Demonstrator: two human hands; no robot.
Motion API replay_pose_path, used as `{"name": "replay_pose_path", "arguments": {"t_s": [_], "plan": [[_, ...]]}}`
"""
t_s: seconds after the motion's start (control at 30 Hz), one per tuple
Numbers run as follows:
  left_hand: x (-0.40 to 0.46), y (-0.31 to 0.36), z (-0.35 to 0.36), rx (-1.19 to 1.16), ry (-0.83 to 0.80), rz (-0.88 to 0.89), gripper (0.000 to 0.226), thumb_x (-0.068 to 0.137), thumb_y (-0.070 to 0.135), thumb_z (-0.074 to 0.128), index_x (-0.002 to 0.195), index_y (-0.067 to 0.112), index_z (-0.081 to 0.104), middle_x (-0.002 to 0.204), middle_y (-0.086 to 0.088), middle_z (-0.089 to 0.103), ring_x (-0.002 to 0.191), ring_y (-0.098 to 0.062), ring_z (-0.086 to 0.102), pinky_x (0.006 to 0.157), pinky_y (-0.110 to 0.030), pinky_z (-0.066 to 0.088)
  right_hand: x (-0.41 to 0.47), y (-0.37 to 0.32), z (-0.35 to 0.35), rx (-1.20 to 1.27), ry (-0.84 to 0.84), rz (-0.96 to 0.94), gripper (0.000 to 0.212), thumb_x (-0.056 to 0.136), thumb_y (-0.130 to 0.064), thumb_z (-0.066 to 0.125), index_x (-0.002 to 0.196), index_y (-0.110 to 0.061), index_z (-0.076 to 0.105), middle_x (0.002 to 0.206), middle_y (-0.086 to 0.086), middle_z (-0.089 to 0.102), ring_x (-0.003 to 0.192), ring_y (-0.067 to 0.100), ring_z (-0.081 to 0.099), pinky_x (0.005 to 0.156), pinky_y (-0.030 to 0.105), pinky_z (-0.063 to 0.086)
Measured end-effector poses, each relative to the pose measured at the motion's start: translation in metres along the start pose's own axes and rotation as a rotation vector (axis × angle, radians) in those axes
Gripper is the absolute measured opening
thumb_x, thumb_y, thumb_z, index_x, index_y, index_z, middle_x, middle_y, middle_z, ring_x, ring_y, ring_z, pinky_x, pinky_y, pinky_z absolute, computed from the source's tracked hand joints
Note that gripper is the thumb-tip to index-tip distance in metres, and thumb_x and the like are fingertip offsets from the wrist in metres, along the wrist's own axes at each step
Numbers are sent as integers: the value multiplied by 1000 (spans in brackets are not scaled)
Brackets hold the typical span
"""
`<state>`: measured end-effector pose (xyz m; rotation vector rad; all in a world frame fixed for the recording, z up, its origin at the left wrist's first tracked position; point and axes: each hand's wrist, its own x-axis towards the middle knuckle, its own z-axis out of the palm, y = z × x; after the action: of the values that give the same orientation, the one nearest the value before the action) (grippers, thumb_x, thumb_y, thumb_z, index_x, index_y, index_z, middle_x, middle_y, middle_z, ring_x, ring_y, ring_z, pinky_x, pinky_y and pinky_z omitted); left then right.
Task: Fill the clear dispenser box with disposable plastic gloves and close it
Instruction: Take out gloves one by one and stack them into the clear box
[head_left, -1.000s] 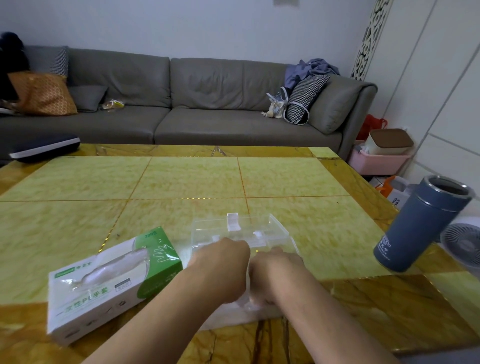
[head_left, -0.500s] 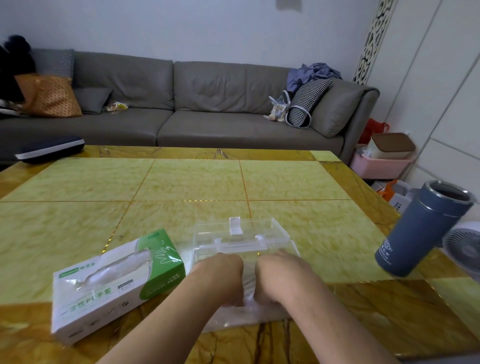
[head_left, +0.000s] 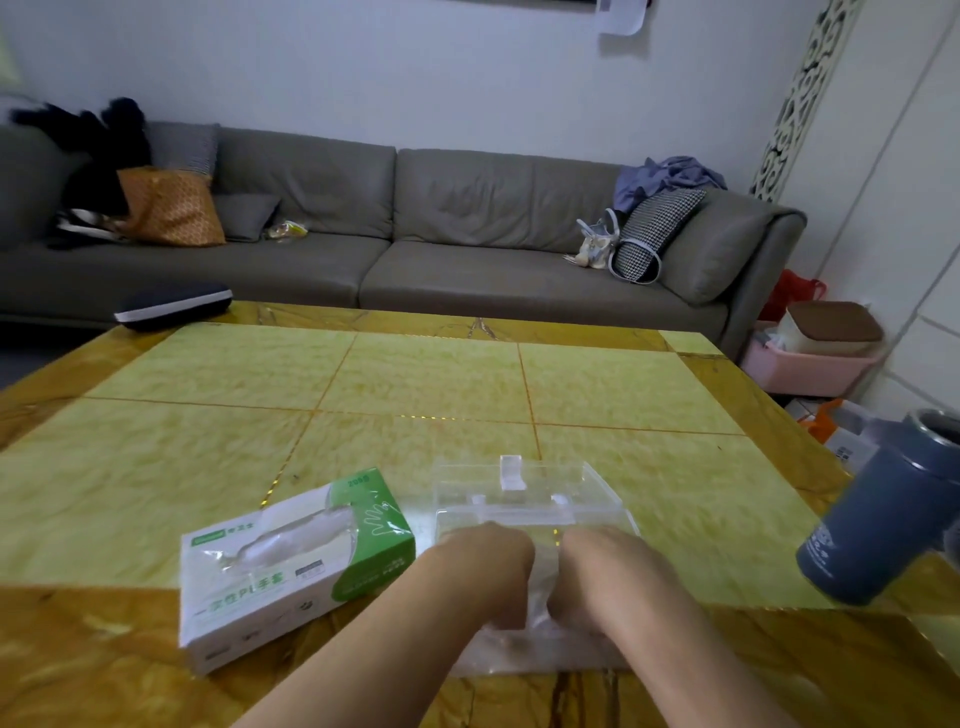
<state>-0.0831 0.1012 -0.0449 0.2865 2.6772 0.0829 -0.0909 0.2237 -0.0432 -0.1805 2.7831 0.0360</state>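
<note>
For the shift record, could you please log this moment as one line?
stage: filling | left hand + right hand: pressing plastic gloves into clear dispenser box | lid: open | glove carton: beside, left

Clear glossy plastic box (head_left: 524, 493), printed cardboard carton (head_left: 291, 566), thin filmy gloves (head_left: 540, 603), polished marble-like counter (head_left: 467, 384), matt blue flask (head_left: 883, 519).
</note>
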Motion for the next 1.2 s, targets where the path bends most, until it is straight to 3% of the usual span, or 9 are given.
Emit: {"name": "replay_pose_path", "arguments": {"t_s": [0.1, 0.2, 0.3, 0.4, 0.53, 0.67, 0.87, 1.07, 1.2], "plan": [[-3, -13, 2, -129, 167, 91, 15, 93, 23, 66, 95, 8, 67, 91, -5, 68, 88, -26, 68, 78, -38, 58, -6, -3, -3, -7, 122, 17, 16, 88, -18, 57, 100, -23, 67, 106, 0, 72, 99, 25, 69, 69, 29, 44], [-17, -29, 1, -329, 383, 149, 14, 91, 23, 57, 88, 20, 70, 86, 2, 72, 81, -20, 68, 74, -40, 61, -4, -8, -3, 7, 239, 19, 24, 89, -13, 52, 108, -22, 62, 84, -5, 54, 83, 26, 59, 67, 31, 45], [-37, -57, -3, -408, 608, 77, 14, 92, 29, 57, 85, 23, 67, 75, 9, 69, 70, -11, 64, 66, -38, 58, -3, -12, -5, 73, 346, 0, 11, 85, -11, 49, 82, -21, 54, 80, -4, 54, 76, 26, 59, 63, 31, 45], [-53, -99, -3, -423, 734, -87, 14, 93, 31, 58, 82, 26, 65, 71, 11, 65, 68, -9, 61, 64, -37, 57, -2, -17, -5, 133, 422, -20, 14, 82, -12, 49, 79, -20, 60, 77, -3, 60, 68, 24, 59, 54, 30, 40], [-74, -154, 11, -343, 678, -313, 8, 95, 33, 65, 87, 31, 64, 81, 15, 64, 70, -4, 61, 59, -25, 52, -4, -27, -7, 237, 469, -50, 14, 80, -13, 53, 76, -23, 62, 72, -7, 63, 67, 19, 60, 52, 29, 37], [-79, -178, 28, -324, 555, -418, 20, 86, 52, 75, 88, 35, 66, 86, 16, 65, 73, -3, 62, 65, -27, 57, -4, -36, -7, 316, 509, -63, 15, 75, -8, 53, 67, -19, 58, 60, -4, 61, 60, 20, 58, 49, 28, 39], [-79, -179, 26, -241, 595, -416, 12, 93, 38, 72, 85, 30, 69, 82, 15, 65, 70, -5, 61, 60, -27, 55, -2, -45, -4, 357, 597, -84, 21, 81, -8, 54, 63, -19, 57, 51, -5, 57, 52, 17, 56, 43, 26, 33], [-80, -177, 25, -174, 642, -407, 20, 94, 16, 58, 78, 26, 63, 75, 12, 63, 64, -5, 58, 49, -21, 39, -5, -47, -4, 320, 628, -110, 24, 83, -9, 55, 64, -23, 57, 51, -7, 56, 51, 18, 57, 44, 28, 42], [-82, -176, 24, -186, 670, -387, 19, 95, 23, 55, 81, 27, 66, 75, 11, 65, 65, -8, 61, 52, -25, 48, -13, -62, -11, 256, 661, -339, 21, 89, -11, 58, 87, -32, 63, 76, -17, 63, 73, 7, 62, 65, 34, 58]]}}
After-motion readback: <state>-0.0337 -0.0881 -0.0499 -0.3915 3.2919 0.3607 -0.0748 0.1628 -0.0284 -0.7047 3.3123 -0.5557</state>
